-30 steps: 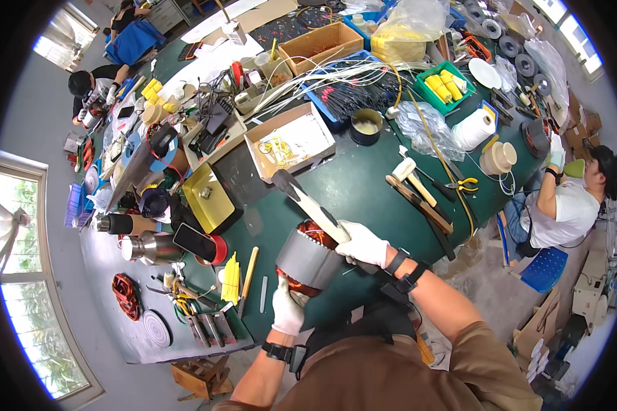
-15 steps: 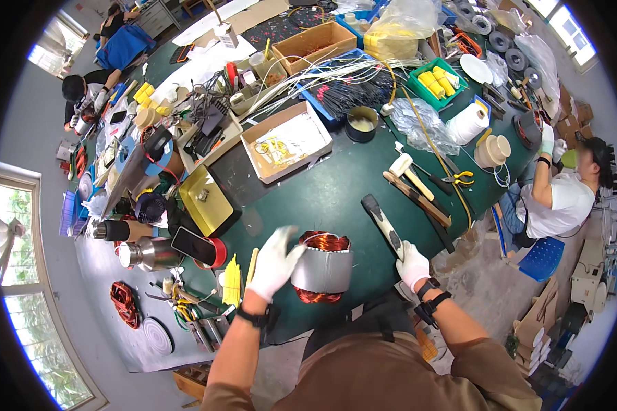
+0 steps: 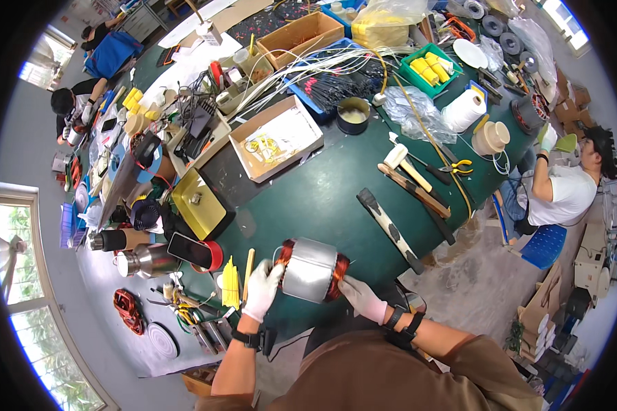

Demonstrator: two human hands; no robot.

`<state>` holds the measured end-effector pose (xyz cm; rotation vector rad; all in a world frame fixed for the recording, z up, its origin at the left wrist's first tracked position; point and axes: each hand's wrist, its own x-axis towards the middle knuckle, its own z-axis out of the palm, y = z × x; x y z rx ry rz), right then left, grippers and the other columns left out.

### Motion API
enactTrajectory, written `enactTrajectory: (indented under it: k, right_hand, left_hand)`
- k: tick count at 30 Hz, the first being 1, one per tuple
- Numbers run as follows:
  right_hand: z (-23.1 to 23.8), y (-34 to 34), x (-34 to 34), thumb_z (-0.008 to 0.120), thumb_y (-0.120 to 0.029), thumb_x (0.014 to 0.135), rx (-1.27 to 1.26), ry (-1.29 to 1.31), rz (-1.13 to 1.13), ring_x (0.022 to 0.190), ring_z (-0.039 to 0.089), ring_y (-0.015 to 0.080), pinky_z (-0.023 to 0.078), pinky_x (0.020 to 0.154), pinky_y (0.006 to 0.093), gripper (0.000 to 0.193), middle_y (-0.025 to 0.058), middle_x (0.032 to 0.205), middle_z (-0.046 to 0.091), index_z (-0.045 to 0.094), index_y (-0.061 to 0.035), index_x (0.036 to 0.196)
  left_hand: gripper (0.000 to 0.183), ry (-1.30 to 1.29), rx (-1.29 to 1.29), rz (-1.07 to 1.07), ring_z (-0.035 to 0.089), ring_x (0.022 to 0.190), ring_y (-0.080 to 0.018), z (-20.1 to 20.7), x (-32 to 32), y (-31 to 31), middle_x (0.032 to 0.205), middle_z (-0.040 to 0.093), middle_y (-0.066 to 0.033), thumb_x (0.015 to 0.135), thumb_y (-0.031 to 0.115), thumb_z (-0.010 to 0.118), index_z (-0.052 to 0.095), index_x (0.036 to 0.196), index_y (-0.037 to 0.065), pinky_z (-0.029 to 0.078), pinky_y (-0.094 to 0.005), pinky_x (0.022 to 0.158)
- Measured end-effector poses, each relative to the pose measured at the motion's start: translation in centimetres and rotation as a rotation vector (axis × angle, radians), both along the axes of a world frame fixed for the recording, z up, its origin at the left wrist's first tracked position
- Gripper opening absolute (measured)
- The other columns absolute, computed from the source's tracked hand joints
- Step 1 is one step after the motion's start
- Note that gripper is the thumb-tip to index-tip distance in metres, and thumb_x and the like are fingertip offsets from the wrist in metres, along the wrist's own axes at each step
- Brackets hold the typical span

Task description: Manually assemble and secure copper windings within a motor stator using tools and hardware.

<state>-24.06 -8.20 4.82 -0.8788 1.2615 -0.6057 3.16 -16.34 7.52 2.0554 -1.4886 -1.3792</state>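
Note:
A motor stator (image 3: 309,269) with a silver metal core and copper windings at both ends lies tipped on its side at the front of the table. My left hand (image 3: 262,291), in a white glove, grips the winding at its left end. Gloved likewise, my right hand (image 3: 363,299) has its fingers closed on the winding at the right end; some fingertips are hidden behind it. To the right lies a long, flat, worn bar (image 3: 391,229), dark and whitish, apart from both hands. A wooden stick (image 3: 248,264) rests just beyond my left hand.
A mallet (image 3: 408,166), pliers (image 3: 461,167) and wooden bars lie at the right. Yellow strips (image 3: 231,282), a phone (image 3: 189,250) and a metal flask (image 3: 146,260) are at the left. A yellow tray (image 3: 200,205) and cardboard box (image 3: 275,139) stand farther back. Co-workers sit at both sides.
My right hand has let go of the flat bar and moved left onto the stator. The stator has gone from upright to lying on its side. My left hand now grips its winding.

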Motion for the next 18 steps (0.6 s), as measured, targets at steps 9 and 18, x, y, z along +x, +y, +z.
enactTrajectory:
  k: [9,18]
  right_hand:
    - [-1.0,-9.9,0.1,0.055,-0.032,0.105,-0.366,0.25,0.303,0.083,0.064,0.047,0.051,0.074,0.049,0.033,0.0241,0.09,0.069,0.066,-0.0007,0.101]
    - [0.0,-9.0,-2.7,0.063,-0.037,0.1,-0.581,0.523,0.447,0.109,0.067,0.0363,0.054,0.091,0.0472,0.038,0.0203,0.115,0.072,0.067,-0.0028,0.115]
  left_hand:
    - [0.041,0.694,0.133,0.668,0.066,0.091,-0.0094,-1.1,-4.1,10.5,0.109,0.071,-0.0022,0.108,0.037,0.06,0.063,0.131,0.003,0.054,-0.0265,0.08]
    - [0.053,0.917,0.181,0.553,0.067,0.116,-0.0158,-2.6,-5.0,13.6,0.131,0.067,-0.0069,0.108,0.037,0.063,0.054,0.145,0.0,0.056,-0.0334,0.1]
